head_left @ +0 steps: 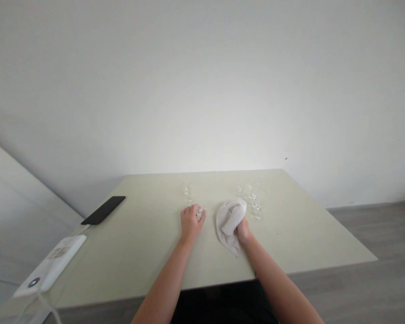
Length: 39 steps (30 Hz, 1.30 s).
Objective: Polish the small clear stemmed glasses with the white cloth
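Observation:
My left hand is curled around a small clear glass low over the table, its fingers closed on it. Just beyond that hand stands another clear stemmed glass. A pale cloth is bunched in my right hand, with one loose corner hanging toward me. The cloth covers most of that hand's fingers. Behind and to the right of the cloth, several clear glasses stand close together; their outlines are faint against the table.
The pale table meets a white wall at the back. On its left side lie a flat black object and a white box-like device with a round dark knob and a cable. Grey floor shows beyond the right edge.

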Each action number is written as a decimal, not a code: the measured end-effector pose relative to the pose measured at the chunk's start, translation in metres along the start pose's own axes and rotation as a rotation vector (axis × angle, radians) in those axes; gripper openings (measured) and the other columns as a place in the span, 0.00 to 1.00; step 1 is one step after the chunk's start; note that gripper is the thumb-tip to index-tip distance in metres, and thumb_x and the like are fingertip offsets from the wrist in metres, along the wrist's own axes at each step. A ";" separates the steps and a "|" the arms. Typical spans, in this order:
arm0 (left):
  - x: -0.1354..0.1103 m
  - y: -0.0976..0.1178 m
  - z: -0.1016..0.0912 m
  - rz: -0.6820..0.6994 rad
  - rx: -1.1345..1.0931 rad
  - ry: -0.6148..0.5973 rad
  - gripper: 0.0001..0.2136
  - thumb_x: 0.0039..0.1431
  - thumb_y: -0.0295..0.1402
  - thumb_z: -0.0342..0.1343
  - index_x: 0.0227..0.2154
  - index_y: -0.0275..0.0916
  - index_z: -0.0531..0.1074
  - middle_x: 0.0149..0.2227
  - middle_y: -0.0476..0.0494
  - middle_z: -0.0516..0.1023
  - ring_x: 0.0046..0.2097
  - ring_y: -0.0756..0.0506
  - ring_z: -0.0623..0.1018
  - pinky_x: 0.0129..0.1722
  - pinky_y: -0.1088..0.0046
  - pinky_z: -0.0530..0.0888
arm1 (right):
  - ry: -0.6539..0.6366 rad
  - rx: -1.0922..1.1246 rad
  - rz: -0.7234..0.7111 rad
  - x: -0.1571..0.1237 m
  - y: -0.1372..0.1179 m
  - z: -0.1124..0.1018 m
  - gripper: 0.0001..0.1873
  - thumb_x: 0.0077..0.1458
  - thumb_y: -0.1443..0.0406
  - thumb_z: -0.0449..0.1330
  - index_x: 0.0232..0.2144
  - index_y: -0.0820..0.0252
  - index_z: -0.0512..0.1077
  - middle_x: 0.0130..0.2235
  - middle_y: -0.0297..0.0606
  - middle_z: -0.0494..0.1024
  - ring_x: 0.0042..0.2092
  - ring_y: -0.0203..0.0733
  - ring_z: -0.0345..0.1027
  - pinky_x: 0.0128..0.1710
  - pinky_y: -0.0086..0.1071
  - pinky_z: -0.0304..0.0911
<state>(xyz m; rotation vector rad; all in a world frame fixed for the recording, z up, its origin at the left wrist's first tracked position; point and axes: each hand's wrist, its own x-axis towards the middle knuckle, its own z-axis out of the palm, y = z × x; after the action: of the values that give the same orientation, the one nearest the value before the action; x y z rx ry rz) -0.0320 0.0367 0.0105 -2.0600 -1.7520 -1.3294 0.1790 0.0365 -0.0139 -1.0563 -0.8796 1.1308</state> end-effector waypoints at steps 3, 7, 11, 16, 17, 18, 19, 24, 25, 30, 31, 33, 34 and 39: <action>-0.003 0.015 0.002 0.118 0.140 -0.202 0.05 0.59 0.33 0.51 0.37 0.41 0.70 0.33 0.42 0.74 0.40 0.40 0.73 0.48 0.59 0.65 | -0.159 -0.114 -0.192 -0.009 -0.004 0.008 0.27 0.52 0.46 0.58 0.48 0.55 0.73 0.53 0.42 0.75 0.58 0.48 0.64 0.57 0.44 0.61; -0.006 0.022 0.007 0.193 0.211 -0.308 0.10 0.58 0.25 0.49 0.41 0.41 0.70 0.37 0.40 0.74 0.44 0.40 0.72 0.51 0.58 0.64 | -0.411 -0.332 -0.351 -0.018 -0.005 0.020 0.29 0.43 0.58 0.67 0.50 0.57 0.71 0.55 0.43 0.72 0.59 0.51 0.62 0.62 0.46 0.52; -0.009 0.022 0.013 0.295 0.199 -0.249 0.16 0.60 0.24 0.47 0.50 0.41 0.67 0.42 0.40 0.74 0.48 0.40 0.72 0.56 0.57 0.62 | -0.288 -0.275 -0.243 -0.018 -0.004 0.028 0.21 0.48 0.57 0.64 0.45 0.56 0.72 0.46 0.39 0.77 0.50 0.46 0.68 0.55 0.41 0.60; -0.011 0.028 0.015 0.296 0.226 -0.296 0.13 0.61 0.27 0.48 0.48 0.41 0.68 0.39 0.39 0.75 0.44 0.39 0.74 0.49 0.59 0.66 | -0.261 -0.222 -0.103 -0.017 -0.005 0.026 0.18 0.54 0.52 0.58 0.38 0.59 0.73 0.34 0.36 0.77 0.36 0.41 0.69 0.41 0.34 0.66; -0.011 0.029 0.014 0.272 0.246 -0.339 0.11 0.62 0.28 0.48 0.46 0.40 0.69 0.37 0.39 0.75 0.41 0.40 0.74 0.46 0.60 0.66 | -0.290 -0.271 -0.139 -0.018 -0.005 0.024 0.17 0.52 0.53 0.61 0.38 0.59 0.73 0.34 0.36 0.77 0.36 0.41 0.69 0.41 0.35 0.66; -0.010 0.030 0.013 0.253 0.259 -0.391 0.09 0.62 0.29 0.48 0.43 0.40 0.70 0.34 0.39 0.76 0.39 0.40 0.75 0.44 0.61 0.67 | -0.323 -0.326 -0.195 -0.019 -0.006 0.023 0.18 0.48 0.55 0.64 0.39 0.58 0.74 0.35 0.37 0.77 0.37 0.42 0.69 0.43 0.36 0.66; -0.010 0.030 0.011 0.243 0.264 -0.442 0.08 0.62 0.29 0.48 0.42 0.40 0.70 0.32 0.40 0.76 0.37 0.41 0.75 0.42 0.62 0.67 | -0.362 -0.378 -0.260 -0.021 -0.007 0.021 0.19 0.45 0.57 0.67 0.40 0.58 0.74 0.38 0.38 0.77 0.40 0.44 0.70 0.46 0.38 0.65; -0.008 0.030 0.007 0.278 0.253 -0.442 0.08 0.64 0.30 0.47 0.41 0.40 0.70 0.32 0.40 0.76 0.38 0.40 0.75 0.42 0.63 0.66 | -0.412 -0.372 -0.346 -0.023 -0.010 0.020 0.22 0.39 0.63 0.69 0.41 0.56 0.75 0.45 0.40 0.76 0.48 0.50 0.68 0.54 0.43 0.61; -0.008 0.031 0.007 0.300 0.244 -0.410 0.08 0.63 0.30 0.48 0.42 0.40 0.70 0.34 0.39 0.76 0.40 0.40 0.75 0.43 0.62 0.66 | -0.361 -0.338 -0.294 -0.022 -0.009 0.021 0.20 0.42 0.61 0.67 0.40 0.56 0.75 0.42 0.39 0.77 0.45 0.48 0.69 0.52 0.42 0.63; -0.011 0.031 0.014 0.316 0.229 -0.406 0.11 0.61 0.26 0.50 0.46 0.39 0.69 0.37 0.39 0.77 0.41 0.41 0.75 0.42 0.64 0.67 | -0.281 -0.339 -0.169 -0.018 -0.006 0.020 0.12 0.50 0.58 0.62 0.37 0.57 0.74 0.31 0.36 0.76 0.36 0.43 0.70 0.42 0.38 0.67; -0.012 0.030 0.015 0.289 0.239 -0.431 0.11 0.61 0.27 0.50 0.46 0.39 0.69 0.35 0.40 0.77 0.39 0.41 0.76 0.40 0.65 0.68 | -0.327 -0.364 -0.217 -0.019 -0.007 0.019 0.14 0.49 0.58 0.63 0.39 0.57 0.74 0.34 0.37 0.77 0.38 0.44 0.70 0.44 0.39 0.67; -0.013 0.029 0.015 0.245 0.262 -0.478 0.09 0.63 0.29 0.50 0.45 0.39 0.69 0.32 0.42 0.76 0.35 0.42 0.76 0.36 0.67 0.67 | -0.428 -0.412 -0.359 -0.020 -0.009 0.017 0.21 0.44 0.61 0.66 0.43 0.58 0.73 0.43 0.40 0.77 0.45 0.47 0.69 0.51 0.41 0.63; -0.013 0.028 0.014 0.237 0.275 -0.485 0.08 0.64 0.31 0.50 0.44 0.39 0.69 0.31 0.43 0.76 0.34 0.43 0.76 0.36 0.68 0.67 | -0.461 -0.433 -0.428 -0.021 -0.009 0.017 0.23 0.43 0.62 0.67 0.44 0.58 0.73 0.46 0.42 0.75 0.49 0.49 0.68 0.54 0.42 0.61; -0.011 0.031 0.010 0.343 0.346 -0.362 0.07 0.64 0.31 0.49 0.42 0.38 0.69 0.34 0.42 0.76 0.39 0.43 0.76 0.42 0.66 0.68 | -0.403 -0.443 -0.419 -0.016 -0.001 0.017 0.22 0.50 0.60 0.62 0.47 0.60 0.68 0.44 0.42 0.75 0.45 0.46 0.68 0.49 0.39 0.63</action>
<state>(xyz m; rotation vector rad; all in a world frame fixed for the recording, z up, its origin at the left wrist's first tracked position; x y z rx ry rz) 0.0000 0.0248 0.0105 -2.3484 -1.5091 -0.5422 0.1598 0.0241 -0.0089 -0.9403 -1.6443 0.8176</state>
